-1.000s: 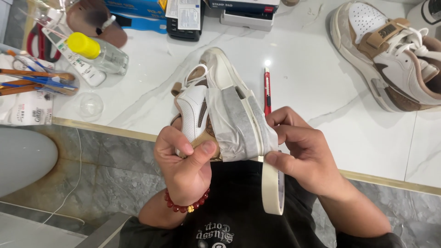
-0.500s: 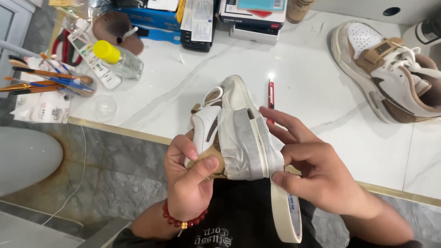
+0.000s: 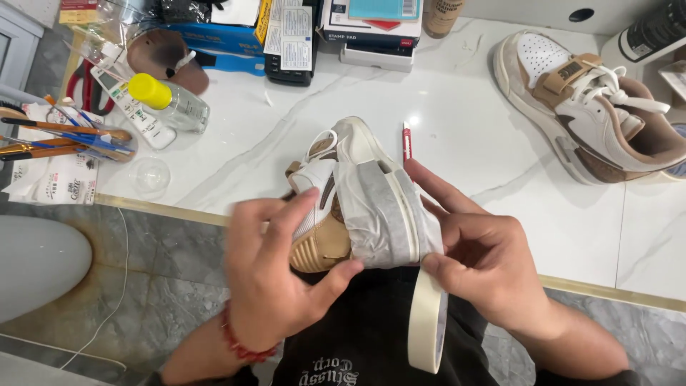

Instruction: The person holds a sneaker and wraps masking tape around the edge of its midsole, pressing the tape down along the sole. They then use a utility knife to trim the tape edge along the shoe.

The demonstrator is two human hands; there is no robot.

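Head view: left hand [image 3: 275, 286] grips the sneaker [image 3: 350, 196] by its heel over the tabletop's [image 3: 457, 164] near edge, right hand [image 3: 486, 261] pinching masking tape [image 3: 429, 322] against the sole. Tape could wrinkle or lift if the roll swings. Plenty of bare tabletop ahead; other shoe [image 3: 593, 107] sits far right.

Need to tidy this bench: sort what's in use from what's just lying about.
In use:
left hand gripping the sneaker
right hand holding the masking tape roll, tape over the sole

Lying about:
second sneaker
red pen
yellow-capped bottle
brushes
boxes
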